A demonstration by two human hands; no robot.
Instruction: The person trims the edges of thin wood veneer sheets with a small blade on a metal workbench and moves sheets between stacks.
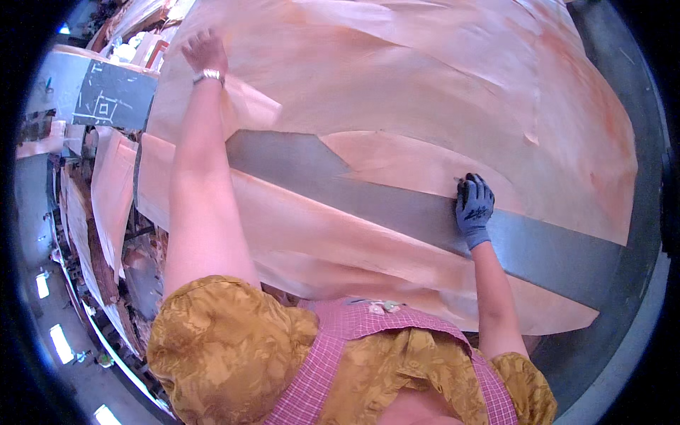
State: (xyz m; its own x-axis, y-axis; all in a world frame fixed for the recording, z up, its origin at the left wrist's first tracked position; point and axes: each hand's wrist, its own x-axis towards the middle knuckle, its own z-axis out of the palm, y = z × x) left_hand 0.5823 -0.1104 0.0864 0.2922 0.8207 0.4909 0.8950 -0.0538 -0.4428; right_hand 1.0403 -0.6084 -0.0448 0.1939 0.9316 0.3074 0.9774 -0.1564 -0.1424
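A large, thin pinkish-tan sheet (397, 78), like leather or veneer, spreads over a grey table (397, 205). At the far left my bare left hand (205, 51), with a bracelet at the wrist, lies on the sheet, fingers stretched out. My right hand (474, 205) wears a blue-grey glove with dark fingertips. Its fingers are bent together at the sheet's straight near edge, and a tiny tip of something shows beside them, too small to name. A long separate strip (340, 234) of the same material lies nearer my body, across a grey gap.
More thin sheets (113, 191) hang or lean in a pile left of the table. Beyond them stands a grey-blue board (113, 95) with pale line marks. The table's dark right edge (641, 212) curves along the far right side.
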